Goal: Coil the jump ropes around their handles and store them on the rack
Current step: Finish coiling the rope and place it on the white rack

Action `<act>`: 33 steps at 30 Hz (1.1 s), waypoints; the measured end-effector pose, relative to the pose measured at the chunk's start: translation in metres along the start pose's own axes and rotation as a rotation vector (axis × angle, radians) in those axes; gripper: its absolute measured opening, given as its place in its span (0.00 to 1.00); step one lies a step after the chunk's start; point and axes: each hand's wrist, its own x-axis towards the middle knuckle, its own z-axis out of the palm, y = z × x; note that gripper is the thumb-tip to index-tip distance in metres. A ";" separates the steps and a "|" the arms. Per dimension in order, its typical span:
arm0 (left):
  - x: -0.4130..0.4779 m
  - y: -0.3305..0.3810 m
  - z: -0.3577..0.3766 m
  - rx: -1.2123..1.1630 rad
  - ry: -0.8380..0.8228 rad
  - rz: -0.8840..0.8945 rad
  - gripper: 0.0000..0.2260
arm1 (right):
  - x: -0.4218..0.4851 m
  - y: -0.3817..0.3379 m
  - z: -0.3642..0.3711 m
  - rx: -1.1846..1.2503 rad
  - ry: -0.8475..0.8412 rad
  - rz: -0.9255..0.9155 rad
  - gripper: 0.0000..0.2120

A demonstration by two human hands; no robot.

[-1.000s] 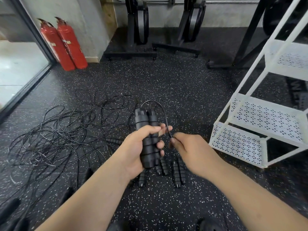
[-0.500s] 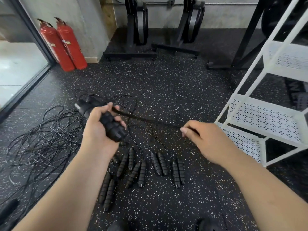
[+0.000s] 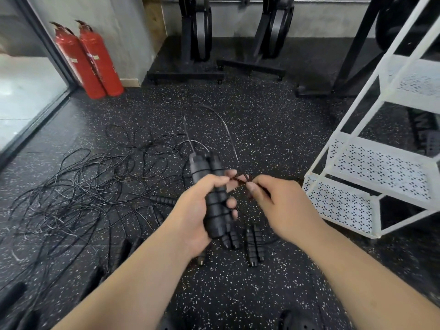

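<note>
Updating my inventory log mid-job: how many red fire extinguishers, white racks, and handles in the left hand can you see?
Red fire extinguishers: 2
White rack: 1
Black handles gripped in the left hand: 2
Total: 5
Floor handles are partly hidden, so they are not counted.

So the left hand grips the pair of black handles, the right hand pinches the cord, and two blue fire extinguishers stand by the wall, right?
Not quite. The head view shows the fire extinguishers are red, not blue. The rest holds: the left hand grips the paired handles and the right hand pinches the cord.
</note>
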 end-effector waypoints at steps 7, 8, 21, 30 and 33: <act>-0.002 -0.002 0.004 0.104 -0.060 0.020 0.21 | 0.001 0.002 0.005 -0.011 -0.112 -0.020 0.10; 0.000 0.005 0.001 0.084 -0.030 0.061 0.22 | 0.002 0.002 0.001 -0.012 -0.133 -0.018 0.11; -0.006 0.009 -0.008 0.020 0.049 0.009 0.24 | 0.005 0.002 -0.008 0.020 -0.047 -0.022 0.14; 0.001 0.036 -0.014 -0.108 0.090 0.215 0.30 | 0.009 0.008 -0.021 0.009 -0.150 0.008 0.13; 0.003 0.061 -0.033 -0.255 0.177 0.316 0.31 | 0.010 0.011 -0.029 0.027 -0.086 0.001 0.13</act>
